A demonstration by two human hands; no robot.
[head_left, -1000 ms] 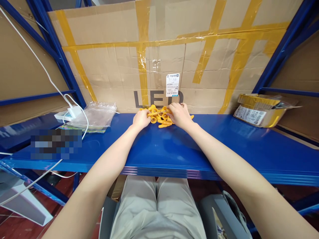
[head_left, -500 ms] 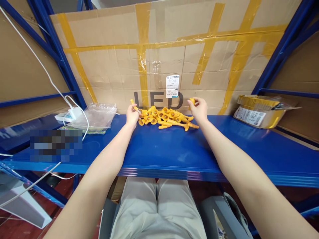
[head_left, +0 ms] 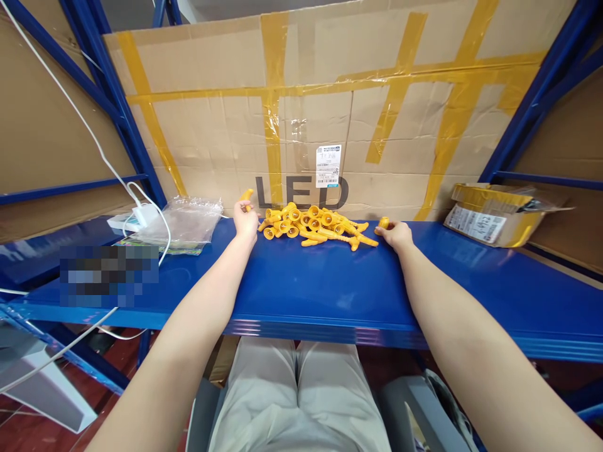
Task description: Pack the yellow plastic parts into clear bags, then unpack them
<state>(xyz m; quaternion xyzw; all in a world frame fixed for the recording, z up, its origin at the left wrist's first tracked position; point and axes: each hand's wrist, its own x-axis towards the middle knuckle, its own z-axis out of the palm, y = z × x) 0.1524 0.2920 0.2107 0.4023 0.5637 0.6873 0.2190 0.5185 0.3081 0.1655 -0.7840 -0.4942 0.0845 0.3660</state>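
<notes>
A pile of yellow horn-shaped plastic pieces (head_left: 313,223), several with round flared open ends, lies on the blue shelf top. Just left of the pile, my left hand (head_left: 245,220) is closed on a yellow plastic piece (head_left: 248,195) whose upper end sticks out above the fingers. To the right of the pile, my right hand (head_left: 398,235) pinches a short yellow cup-like piece (head_left: 384,222) low over the shelf top. Whether that piece touches the surface I cannot tell. My fingers hide part of both pieces.
Behind the pile stands a large taped cardboard box (head_left: 211,144) marked LED. A small open carton (head_left: 490,216) sits at the right. On the left are a clear plastic bag (head_left: 181,220), a white plug (head_left: 146,215) with cable, and a blurred-out dark object (head_left: 108,270).
My right hand has moved right and down with its yellow piece, away from the pile. My left hand has shifted slightly left, its piece now more upright. The pile looks unchanged.
</notes>
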